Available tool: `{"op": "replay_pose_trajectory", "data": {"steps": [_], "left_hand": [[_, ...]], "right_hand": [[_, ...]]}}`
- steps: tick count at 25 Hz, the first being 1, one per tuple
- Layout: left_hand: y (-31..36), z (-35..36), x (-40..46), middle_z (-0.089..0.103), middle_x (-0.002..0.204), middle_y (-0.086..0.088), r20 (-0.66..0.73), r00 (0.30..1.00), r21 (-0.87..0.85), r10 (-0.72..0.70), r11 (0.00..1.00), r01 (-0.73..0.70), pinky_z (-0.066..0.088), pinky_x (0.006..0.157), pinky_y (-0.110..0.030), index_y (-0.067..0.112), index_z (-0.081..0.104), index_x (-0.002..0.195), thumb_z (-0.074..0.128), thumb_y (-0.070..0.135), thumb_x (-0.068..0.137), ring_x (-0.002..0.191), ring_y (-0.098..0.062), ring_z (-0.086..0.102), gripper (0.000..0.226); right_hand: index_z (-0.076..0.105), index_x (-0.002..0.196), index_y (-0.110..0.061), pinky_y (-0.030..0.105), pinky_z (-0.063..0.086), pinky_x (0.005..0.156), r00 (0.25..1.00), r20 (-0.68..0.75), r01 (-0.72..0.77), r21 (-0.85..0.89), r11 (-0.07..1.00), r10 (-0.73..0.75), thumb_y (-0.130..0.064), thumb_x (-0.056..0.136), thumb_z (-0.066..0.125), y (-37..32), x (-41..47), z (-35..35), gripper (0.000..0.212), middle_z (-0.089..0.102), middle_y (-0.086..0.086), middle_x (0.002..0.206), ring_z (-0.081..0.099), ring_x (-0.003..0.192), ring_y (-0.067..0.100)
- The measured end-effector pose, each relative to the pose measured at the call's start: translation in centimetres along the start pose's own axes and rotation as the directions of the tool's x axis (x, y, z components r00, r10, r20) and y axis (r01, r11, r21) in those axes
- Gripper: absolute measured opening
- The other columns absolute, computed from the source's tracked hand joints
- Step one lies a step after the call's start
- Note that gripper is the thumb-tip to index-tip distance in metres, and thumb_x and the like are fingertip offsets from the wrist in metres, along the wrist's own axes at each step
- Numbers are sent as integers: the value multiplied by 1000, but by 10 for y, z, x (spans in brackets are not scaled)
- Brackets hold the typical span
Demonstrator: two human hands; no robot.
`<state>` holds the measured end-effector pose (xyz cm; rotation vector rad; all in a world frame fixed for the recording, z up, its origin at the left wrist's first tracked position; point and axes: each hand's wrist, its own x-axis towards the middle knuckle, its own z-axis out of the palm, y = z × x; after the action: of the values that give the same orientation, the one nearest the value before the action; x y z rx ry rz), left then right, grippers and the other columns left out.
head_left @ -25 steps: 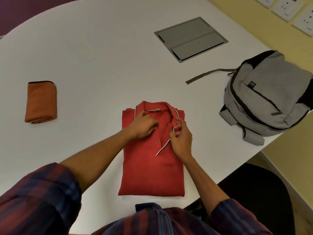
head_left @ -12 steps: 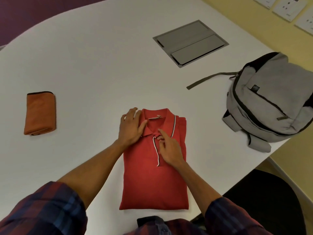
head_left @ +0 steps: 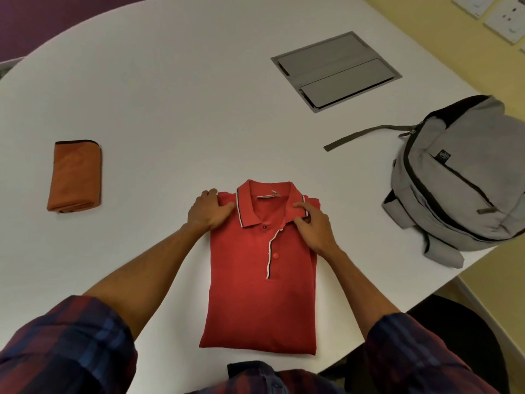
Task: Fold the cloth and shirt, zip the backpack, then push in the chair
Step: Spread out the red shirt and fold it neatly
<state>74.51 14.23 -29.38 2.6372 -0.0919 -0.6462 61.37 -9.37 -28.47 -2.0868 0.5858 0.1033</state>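
White bench (head_left: 170, 95): shirt (head_left: 261, 294) folded, collar now flattened. Both hands (head_left: 208, 211) (head_left: 314, 226) moved outward, fingers spread, pressing shoulders. Backpack (head_left: 466, 177) next.

Setting: office or meeting room. Evidence: large white table (head_left: 170, 81) with a rounded edge, conference-style. Set flush into the tabletop is a grey metal cable hatch (head_left: 336, 71) with two hinged flaps, the kind fitted for power and data access. Yellow wall on the right carries a row of white socket plates (head_left: 502, 15) mounted close together. Dark purple wall (head_left: 56, 12) behind the far edge of the table. Black round-seated chair (head_left: 466, 336) stands at the near right corner, partly under the table edge. Grey backpack (head_left: 466, 177) lies on the tabletop, consistent with a workplace or study setting.
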Motion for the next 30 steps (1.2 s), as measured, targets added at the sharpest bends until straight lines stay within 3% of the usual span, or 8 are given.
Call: {"op": "replay_pose_trajectory", "data": {"steps": [5,9,12,18,20,23,27,30], "left_hand": [[2,-1,3,45,139,-13,65,998,-74,12,997,-7,43,99,-43,12,40,141,63,47,81,123,-31,49,73],[5,-3,10,51,131,-13,105,994,-82,35,996,-26,47,90,-38,10,44,135,69,31,78,111,-28,54,66],[5,-4,13,59,121,-9,155,988,-95,31,995,-16,47,80,-32,10,50,127,71,26,77,98,-23,56,57],[11,-10,13,64,94,-10,199,979,-41,31,999,-23,45,67,-30,9,59,88,70,19,74,82,-23,59,21],[14,-9,10,63,92,-11,217,976,-85,31,996,-12,46,68,-30,7,59,86,68,15,75,83,-25,59,16],[19,-18,5,63,93,-10,255,967,-198,21,980,31,46,70,-30,8,61,88,68,10,74,87,-26,60,16],[31,-52,2,63,94,-10,188,980,-324,70,946,-5,46,70,-30,15,57,73,74,4,68,91,-27,59,22],[44,-95,0,68,90,-13,-9,993,-405,119,907,-112,50,69,-29,19,57,73,78,-2,61,85,-28,64,32]], "right_hand": [[49,136,-25,41,52,86,987,-153,18,-197,980,-49,-37,95,51,-3,0,9,43,70,3,103,65,90,21],[30,148,-18,47,42,101,974,-165,-176,-104,979,157,-38,87,61,3,19,4,71,42,7,146,47,129,27],[24,150,-11,49,36,105,955,-130,-285,-148,947,267,-47,89,57,3,35,-1,78,30,11,153,36,137,31],[41,133,-8,42,44,90,950,-57,-309,-335,890,308,-55,87,55,6,49,-8,67,51,13,127,53,117,35],[54,101,-10,34,45,72,938,3,-336,-244,910,347,-56,80,56,7,49,-10,51,57,7,94,60,91,30],[43,62,-15,28,36,55,935,107,-335,-53,941,339,-39,83,58,2,48,-10,35,50,2,66,49,60,18],[58,76,-16,34,50,70,959,138,-261,78,962,249,-19,80,68,-25,49,-25,11,65,5,82,62,78,24],[63,81,-14,29,47,65,996,-59,-54,145,988,63,-12,80,65,-65,50,-49,3,64,0,76,59,73,18]]}}
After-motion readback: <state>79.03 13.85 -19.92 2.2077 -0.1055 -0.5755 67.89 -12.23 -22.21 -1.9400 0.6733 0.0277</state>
